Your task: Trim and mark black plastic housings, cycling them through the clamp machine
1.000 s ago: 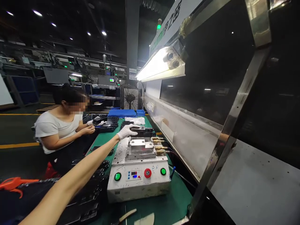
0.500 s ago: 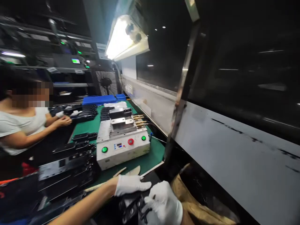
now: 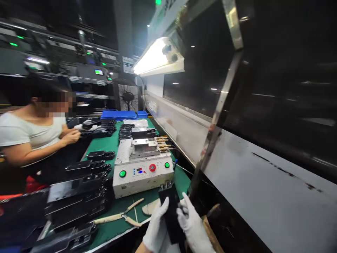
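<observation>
A long, flat black plastic part (image 3: 171,214) is held tilted in front of the bench's near edge, with small clips or tabs at its upper end. My left hand (image 3: 156,225), in a white glove, grips its left side, thumb lying over the face. At its right edge is my right hand (image 3: 193,225), also gloved; some fingers curl against the part while one digit points up. Just beyond stands a white machine (image 3: 143,181) with green buttons, a red button and a small display. Cutting pliers (image 3: 121,216) with pale handles lie on the green mat (image 3: 105,233).
Black plastic parts (image 3: 79,191) are stacked along the left. A co-worker (image 3: 31,140) sits beyond them, hands together. Blue trays (image 3: 118,115) and a fan (image 3: 128,96) are at the back. A metal post (image 3: 218,109) rises at right, with brown paper (image 3: 212,232) below it.
The black part has been raised and turned so its flat face shows. My left hand has come round to its left side, and my right hand has shifted to its right edge.
</observation>
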